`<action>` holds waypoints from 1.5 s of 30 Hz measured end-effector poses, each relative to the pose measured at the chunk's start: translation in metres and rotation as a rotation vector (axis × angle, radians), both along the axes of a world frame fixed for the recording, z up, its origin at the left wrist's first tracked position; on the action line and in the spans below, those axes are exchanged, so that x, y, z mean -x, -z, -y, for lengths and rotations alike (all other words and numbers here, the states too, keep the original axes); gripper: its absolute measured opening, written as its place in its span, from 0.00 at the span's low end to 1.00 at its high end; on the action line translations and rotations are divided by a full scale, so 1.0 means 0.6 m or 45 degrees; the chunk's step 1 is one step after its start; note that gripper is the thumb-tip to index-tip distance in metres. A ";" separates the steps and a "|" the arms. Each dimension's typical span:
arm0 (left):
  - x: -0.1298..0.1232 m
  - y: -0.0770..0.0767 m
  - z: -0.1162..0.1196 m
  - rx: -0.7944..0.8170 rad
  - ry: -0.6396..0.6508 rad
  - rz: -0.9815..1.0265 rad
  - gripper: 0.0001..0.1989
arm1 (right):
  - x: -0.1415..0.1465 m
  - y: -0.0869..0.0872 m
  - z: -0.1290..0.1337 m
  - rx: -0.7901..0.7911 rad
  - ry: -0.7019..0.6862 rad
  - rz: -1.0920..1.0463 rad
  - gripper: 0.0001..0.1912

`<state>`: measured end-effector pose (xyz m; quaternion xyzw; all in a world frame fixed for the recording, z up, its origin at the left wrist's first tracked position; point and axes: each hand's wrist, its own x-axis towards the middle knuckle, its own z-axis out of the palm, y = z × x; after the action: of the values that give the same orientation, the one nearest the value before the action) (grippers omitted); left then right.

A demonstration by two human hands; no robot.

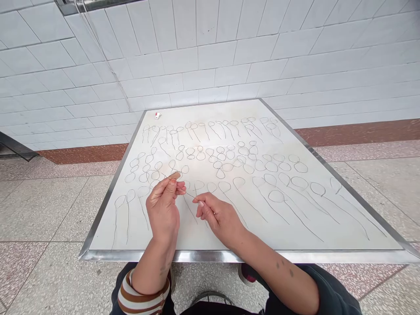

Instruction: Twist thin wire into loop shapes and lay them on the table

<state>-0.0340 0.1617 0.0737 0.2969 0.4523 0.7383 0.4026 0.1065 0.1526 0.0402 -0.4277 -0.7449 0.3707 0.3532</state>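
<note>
Pinched between the thumb and forefinger of my left hand (166,203) is a small brown piece (175,175), flat-ended like a short stick; its lower part is hidden by my fingers. My right hand (216,216) is closed in a pinch just to the right. A thin dark wire seems to run from between the two hands to its fingertips. Around my hands lie several thin wire loops with long tails, one of them a large loop (276,196) to the right. Figure-eight wire pieces (200,153) lie beyond my hands.
The white table (210,240) has a metal edge (262,257). At its far left corner sits a small red-and-white object (158,116). More looped wires (234,124) lie in a row at the back. Behind stands a white tiled wall (216,57), with a cable (105,57) hanging down it.
</note>
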 end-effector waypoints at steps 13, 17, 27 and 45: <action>-0.011 0.004 0.003 0.033 0.106 -0.008 0.06 | -0.023 -0.024 -0.023 -0.021 0.074 -0.210 0.10; -0.025 0.013 0.006 0.065 0.167 -0.041 0.10 | -0.012 -0.008 -0.016 -0.417 0.169 0.090 0.07; -0.015 0.006 0.004 0.091 0.239 -0.126 0.07 | -0.031 -0.025 -0.027 -0.241 0.083 -0.050 0.12; -0.015 0.003 0.005 0.348 1.117 -0.823 0.09 | -0.108 -0.052 -0.079 0.435 -0.412 -0.413 0.19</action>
<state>-0.0252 0.1586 0.0718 0.6135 0.4783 0.3079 0.5477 0.1715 0.2003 0.0711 -0.2915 -0.6641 0.6060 0.3267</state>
